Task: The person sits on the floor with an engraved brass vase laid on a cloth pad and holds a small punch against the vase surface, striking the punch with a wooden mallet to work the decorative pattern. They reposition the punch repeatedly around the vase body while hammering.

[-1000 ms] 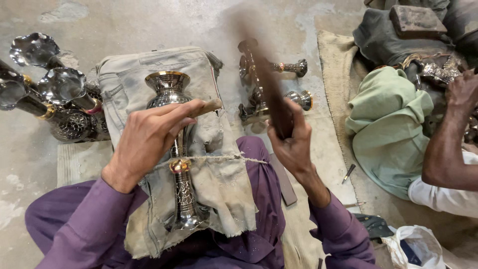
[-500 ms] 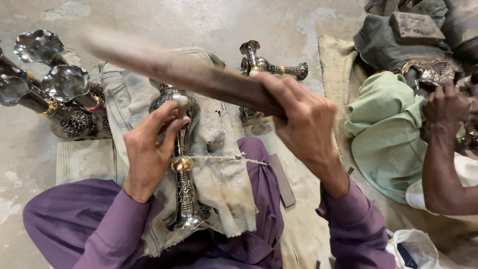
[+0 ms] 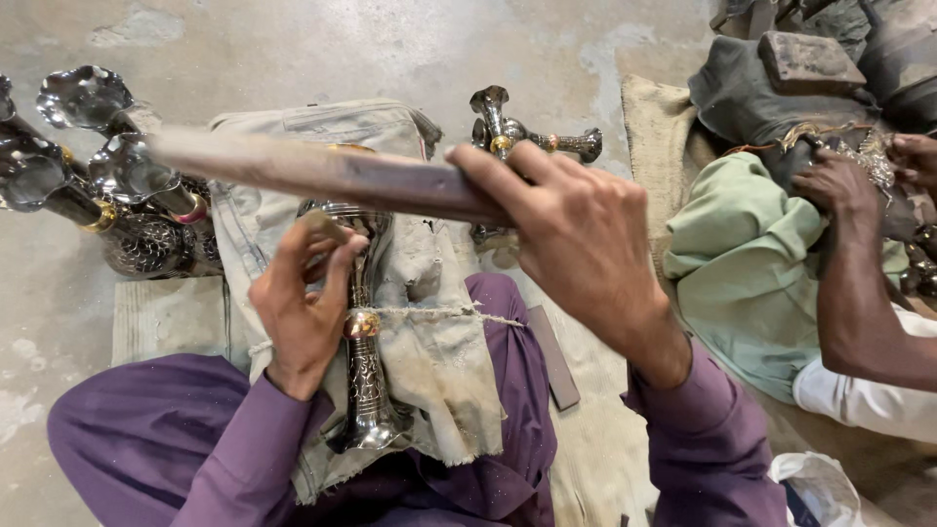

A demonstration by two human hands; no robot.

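An engraved silver metal vase (image 3: 365, 376) with a brass ring lies on a worn beige cloth (image 3: 431, 342) over my lap. My left hand (image 3: 303, 307) grips its upper neck just below the flared mouth. My right hand (image 3: 576, 244) is closed around one end of a long flat wooden stick (image 3: 312, 171), held level above the vase and pointing left. The stick hides part of the vase's mouth.
Several silver vases (image 3: 127, 200) stand and lie at the left on the concrete floor. Two more metal pieces (image 3: 508, 132) lie beyond the cloth. Another person's hand (image 3: 835, 185) works on metalware at the right, beside a green cloth (image 3: 752, 263). A flat bar (image 3: 552, 356) lies by my knee.
My right hand swung the stick from upright down to level across the vase and brought it closer. My left hand slid from lying flat on the vase to gripping its neck.
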